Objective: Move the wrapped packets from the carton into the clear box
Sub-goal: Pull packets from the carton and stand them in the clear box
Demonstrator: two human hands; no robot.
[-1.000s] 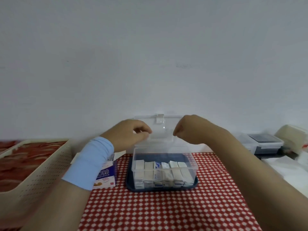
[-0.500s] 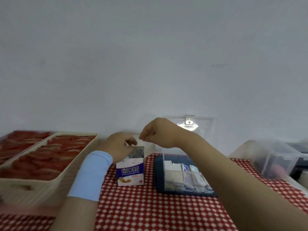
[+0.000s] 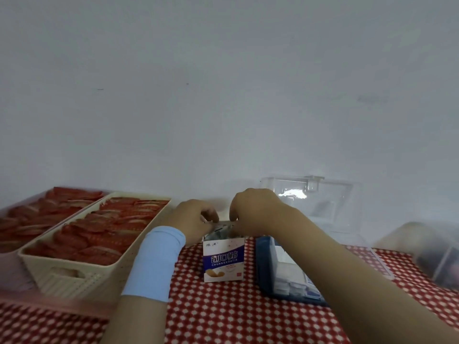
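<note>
A small white and blue carton (image 3: 223, 259) stands upright on the red checked cloth, its top open. Silvery wrapped packets (image 3: 218, 234) show in its mouth. My left hand (image 3: 193, 219), with a light blue wristband, grips the carton's top left edge. My right hand (image 3: 253, 209) hovers over the opening with its fingers curled down, pinching the tops of the packets. To the right the clear box (image 3: 280, 266) sits on a dark blue tray (image 3: 263, 281). Its lid (image 3: 310, 202) stands open against the wall. White packets (image 3: 290, 279) lie inside, partly hidden by my right forearm.
A cream slotted basket (image 3: 82, 274) full of red sachets stands at the left, with a second basket (image 3: 27, 217) behind it. Blurred clear containers (image 3: 437, 259) sit at the far right. A white wall rises close behind the table.
My view has swung left from the clear box to the carton. Both hands left the box's lid. My left hand took the carton's top and my right hand dropped into its mouth.
</note>
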